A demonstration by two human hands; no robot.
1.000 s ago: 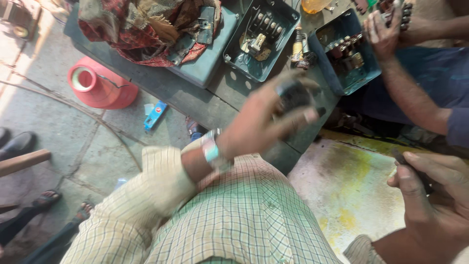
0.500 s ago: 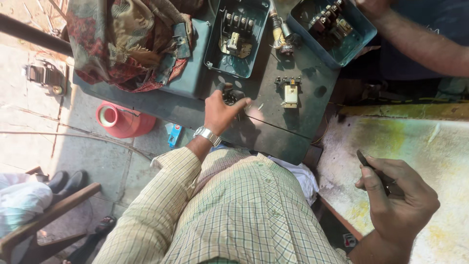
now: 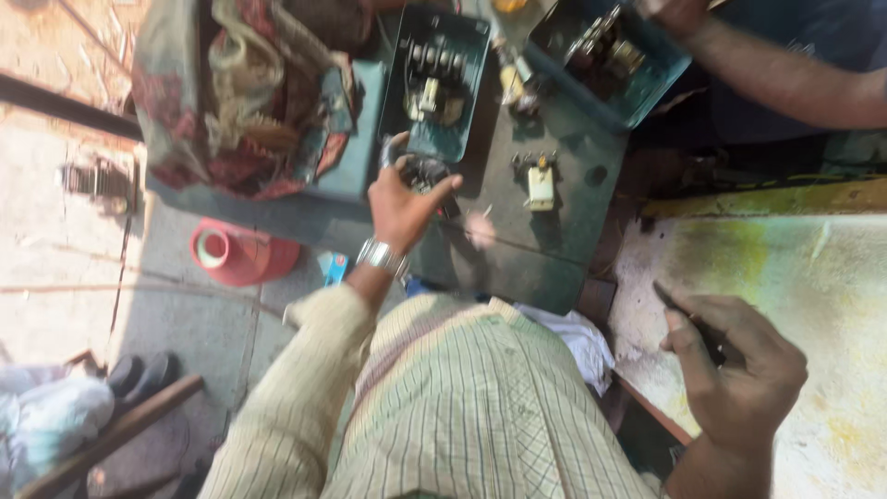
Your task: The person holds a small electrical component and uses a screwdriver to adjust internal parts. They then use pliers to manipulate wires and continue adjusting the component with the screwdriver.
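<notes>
The left hand (image 3: 399,205) has been carried forward from mid-air, where a dark part was held up a second ago, down to the dark metal table (image 3: 554,231). It is now closed around a small dark round part (image 3: 420,173) just at the near edge of the open teal switch box (image 3: 439,83). The right hand (image 3: 739,370), with its dark slim tool (image 3: 688,319), has been lifted slightly higher over the stained yellowish surface (image 3: 813,277). The view has been swung left.
</notes>
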